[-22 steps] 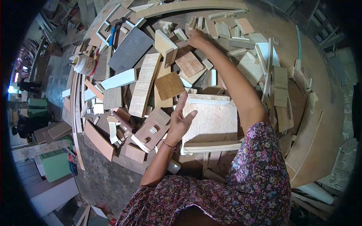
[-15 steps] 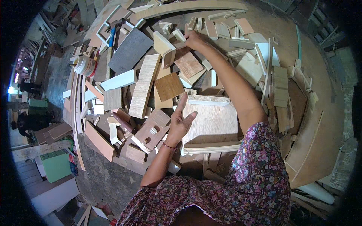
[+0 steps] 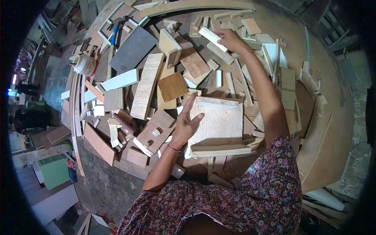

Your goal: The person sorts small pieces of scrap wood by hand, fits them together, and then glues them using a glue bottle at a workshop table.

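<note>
In front of me lies a pale wooden panel [image 3: 217, 123] with a raised strip along its far end and another along its near end. My left hand [image 3: 187, 124] holds its left edge, thumb over the top and fingers stretched along the side. Farther off, my right hand [image 3: 232, 39] has its fingers closed on the right end of a short wood strip [image 3: 212, 38] with a pale face. The strip lies slanted above another wood offcut [image 3: 220, 53]. My right fingertips are partly hidden. A brown square block [image 3: 172, 86] lies just beyond my left hand.
Wood offcuts cover the worktable. A dark grey board [image 3: 133, 51], a blue-handled hammer [image 3: 113, 41] and a white tub [image 3: 85, 65] stand at the far left. A long curved wooden piece [image 3: 196, 8] spans the back. Upright strips [image 3: 276, 62] stand at right.
My right hand has moved right across the offcuts and now grips the pale wood strip. My left hand stays on the panel. The whole view has shifted slightly.
</note>
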Demonstrator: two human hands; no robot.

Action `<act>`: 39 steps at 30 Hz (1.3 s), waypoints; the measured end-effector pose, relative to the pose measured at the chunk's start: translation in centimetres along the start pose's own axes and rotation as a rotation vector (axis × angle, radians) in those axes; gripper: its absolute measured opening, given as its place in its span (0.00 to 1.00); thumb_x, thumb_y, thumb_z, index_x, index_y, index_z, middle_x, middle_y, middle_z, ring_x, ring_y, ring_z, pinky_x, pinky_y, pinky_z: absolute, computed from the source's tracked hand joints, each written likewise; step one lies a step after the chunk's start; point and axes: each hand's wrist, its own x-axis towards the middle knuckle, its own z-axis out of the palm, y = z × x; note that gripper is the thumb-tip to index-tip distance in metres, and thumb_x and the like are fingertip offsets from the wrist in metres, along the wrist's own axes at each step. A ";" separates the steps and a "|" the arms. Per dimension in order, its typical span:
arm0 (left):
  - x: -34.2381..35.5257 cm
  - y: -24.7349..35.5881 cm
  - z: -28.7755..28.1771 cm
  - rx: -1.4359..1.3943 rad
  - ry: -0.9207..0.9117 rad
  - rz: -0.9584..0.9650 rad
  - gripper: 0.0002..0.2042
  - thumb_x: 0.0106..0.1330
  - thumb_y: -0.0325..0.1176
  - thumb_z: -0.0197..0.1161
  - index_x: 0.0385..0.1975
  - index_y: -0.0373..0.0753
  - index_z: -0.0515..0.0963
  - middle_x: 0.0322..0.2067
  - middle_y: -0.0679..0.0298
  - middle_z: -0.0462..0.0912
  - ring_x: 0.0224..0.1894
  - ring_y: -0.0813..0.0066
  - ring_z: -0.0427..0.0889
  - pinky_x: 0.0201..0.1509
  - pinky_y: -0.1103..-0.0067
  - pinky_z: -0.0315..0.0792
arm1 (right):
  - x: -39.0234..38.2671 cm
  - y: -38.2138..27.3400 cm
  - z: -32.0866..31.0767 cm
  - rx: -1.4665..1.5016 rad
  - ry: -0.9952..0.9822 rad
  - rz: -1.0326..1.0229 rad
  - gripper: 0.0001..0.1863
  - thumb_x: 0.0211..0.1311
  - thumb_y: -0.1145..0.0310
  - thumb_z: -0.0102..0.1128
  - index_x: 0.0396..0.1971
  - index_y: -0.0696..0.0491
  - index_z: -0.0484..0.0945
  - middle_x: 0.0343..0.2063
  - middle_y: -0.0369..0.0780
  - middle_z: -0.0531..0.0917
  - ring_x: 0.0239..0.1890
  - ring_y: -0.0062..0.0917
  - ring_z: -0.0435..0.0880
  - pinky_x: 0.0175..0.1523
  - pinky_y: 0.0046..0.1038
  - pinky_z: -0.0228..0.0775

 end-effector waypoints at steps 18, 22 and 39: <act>-0.9 0.6 0.2 -0.060 -0.005 0.039 0.33 0.54 0.23 0.57 0.59 0.33 0.48 0.60 0.56 0.49 0.64 0.71 0.43 0.64 0.78 0.38 | -5.3 0.7 1.6 -0.362 0.137 0.070 0.31 0.40 0.67 0.64 0.48 0.60 0.66 0.42 0.49 0.74 0.46 0.39 0.72 0.50 0.31 0.63; -1.1 0.0 0.1 -0.042 -0.043 0.023 0.34 0.54 0.21 0.56 0.59 0.32 0.45 0.61 0.55 0.47 0.64 0.71 0.42 0.64 0.79 0.37 | -10.1 -0.2 -0.9 -0.100 0.199 -0.025 0.30 0.39 0.68 0.63 0.48 0.57 0.67 0.41 0.49 0.75 0.42 0.38 0.75 0.48 0.32 0.65; -2.9 3.0 -1.2 0.801 -0.065 0.022 0.42 0.52 0.37 0.61 0.60 0.37 0.38 0.45 0.38 0.66 0.46 0.43 0.68 0.47 0.64 0.65 | -28.4 -4.7 1.8 0.120 -0.303 -0.018 0.26 0.39 0.77 0.59 0.46 0.54 0.70 0.37 0.47 0.77 0.40 0.32 0.77 0.45 0.27 0.66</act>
